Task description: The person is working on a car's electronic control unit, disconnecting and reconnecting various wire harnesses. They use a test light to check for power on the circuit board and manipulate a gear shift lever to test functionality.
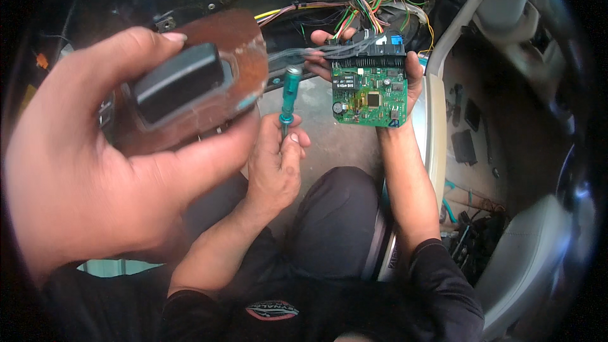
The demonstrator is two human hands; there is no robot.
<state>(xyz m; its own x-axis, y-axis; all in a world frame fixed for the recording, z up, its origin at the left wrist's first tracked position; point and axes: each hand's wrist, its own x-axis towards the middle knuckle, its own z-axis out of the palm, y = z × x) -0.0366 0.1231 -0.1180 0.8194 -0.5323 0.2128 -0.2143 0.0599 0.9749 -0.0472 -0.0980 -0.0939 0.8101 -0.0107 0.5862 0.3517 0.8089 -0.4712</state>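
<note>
My right hand (413, 85) holds a green circuit board (383, 92) from behind, its thumb along the right edge and fingertips showing at the left. A black connector housing (377, 47) with wires is joined to the board's far edge. To its left, my left hand (272, 168) grips a screwdriver (290, 92) by its shaft, the teal handle pointing up. Close to the camera at left, another person's hand (82, 171) holds a brown plate (244, 44) with a black block (180, 82) on it, slightly blurred.
Coloured wires (367, 0) run from the connector toward the dark panel at the far side. A pale door sill (434, 126) lies right of my right forearm. Further right are a grey seat (529, 253) and dark loose parts (464, 145) on the floor.
</note>
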